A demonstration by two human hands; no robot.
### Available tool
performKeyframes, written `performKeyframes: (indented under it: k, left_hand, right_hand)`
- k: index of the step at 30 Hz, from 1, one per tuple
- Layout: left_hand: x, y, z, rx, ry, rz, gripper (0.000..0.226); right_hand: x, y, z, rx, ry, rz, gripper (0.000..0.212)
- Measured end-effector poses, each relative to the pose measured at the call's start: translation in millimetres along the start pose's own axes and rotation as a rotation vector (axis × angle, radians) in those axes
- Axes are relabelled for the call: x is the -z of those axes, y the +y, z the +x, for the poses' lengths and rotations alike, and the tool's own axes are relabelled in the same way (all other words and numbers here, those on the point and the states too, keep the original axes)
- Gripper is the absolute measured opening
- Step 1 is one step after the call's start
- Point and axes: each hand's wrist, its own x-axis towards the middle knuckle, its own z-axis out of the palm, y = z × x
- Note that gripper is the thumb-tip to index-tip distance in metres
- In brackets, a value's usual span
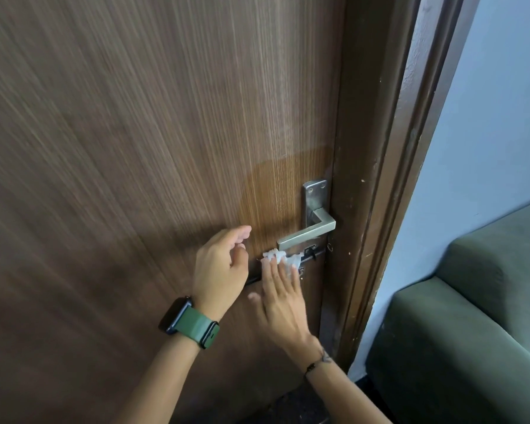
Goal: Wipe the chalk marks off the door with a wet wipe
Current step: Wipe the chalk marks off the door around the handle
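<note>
A brown wood-grain door (135,148) fills most of the view. A darker wet patch (276,191) spreads left of the metal lever handle (306,234). My right hand (283,292) presses a crumpled white wet wipe (283,259) flat against the door just under the handle, over a black sliding bolt (311,256). My left hand (221,264), with a green-strapped watch on the wrist, hovers beside it with curled fingers and holds nothing. I see no clear chalk marks; a faint pale streak (283,96) runs high on the door.
The dark brown door frame (380,179) runs down the right of the door. Beyond it are a pale blue wall (487,117) and a green sofa (471,332) at the lower right. Dark floor shows at the bottom.
</note>
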Motion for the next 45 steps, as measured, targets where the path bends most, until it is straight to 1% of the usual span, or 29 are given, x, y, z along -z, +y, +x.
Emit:
performKeyframes:
  k: [1,4,6,9,11,15,18,20,22,24,27,29,31,34,36,37,38,40,43,45]
  left_hand:
    - [1,0,0,0.007,0.005,-0.007,0.034]
    - [3,-3,0,0.030,0.010,-0.016,0.034]
    - [3,-3,-2,0.030,0.006,-0.011,0.034]
    - [-1,0,-2,0.026,0.008,-0.025,0.034]
    - [-2,2,-2,0.024,0.003,-0.030,0.034]
    - [-4,2,-3,0.033,-0.009,-0.027,0.034]
    - [-8,4,-6,0.047,-0.015,-0.041,0.033]
    - [-9,4,-9,0.050,-0.019,-0.041,0.033]
    - [-7,3,-10,0.060,-0.017,-0.032,0.034]
    - [-5,1,-11,0.076,-0.016,-0.016,0.034]
    - [-4,0,-14,0.086,-0.024,-0.009,0.034]
    - [-6,1,-16,0.085,-0.030,-0.011,0.035]
    - [-8,3,-17,0.090,-0.036,-0.021,0.035]
    - [-15,7,-17,0.089,-0.048,-0.043,0.035]
    - [-19,9,-18,0.080,-0.059,-0.048,0.035]
    - [-21,10,-18,0.074,-0.063,-0.048,0.035]
    - [-22,11,-18,0.071,-0.065,-0.048,0.035]
    - [-22,12,-19,0.066,-0.065,-0.055,0.035]
    - [-21,11,-19,0.068,-0.058,-0.062,0.036]
    - [-21,10,-21,0.079,-0.066,-0.048,0.036]
  right_hand:
    - [4,10,4,-0.030,0.023,-0.006,0.061]
    - [18,27,21,-0.226,0.101,0.049,0.056]
    - [15,17,22,-0.230,0.099,0.073,0.057]
    - [-3,-14,6,-0.056,0.047,0.074,0.056]
    - [-12,-20,-4,0.074,-0.004,0.006,0.056]
    - [-10,-1,-6,0.316,-0.022,-0.158,0.051]
    - [2,28,5,0.405,0.018,-0.147,0.042]
    - [12,52,12,0.349,0.067,-0.121,0.038]
    - [23,77,16,0.187,0.099,-0.078,0.039]
    - [31,90,19,0.032,0.066,-0.070,0.044]
    - [30,80,20,-0.071,0.054,-0.057,0.048]
    - [25,62,19,-0.082,0.076,-0.027,0.044]
    - [20,43,16,-0.014,0.093,0.003,0.040]
    - [12,16,10,0.169,0.058,0.040,0.049]
    - [8,3,8,0.314,0.041,0.021,0.044]
    - [7,1,9,0.359,0.070,0.019,0.042]
    - [7,3,13,0.379,0.118,0.024,0.041]
    - [11,8,21,0.352,0.166,0.044,0.042]
    - [12,16,24,0.319,0.173,0.042,0.044]
    - [8,22,18,0.341,0.131,0.022,0.043]
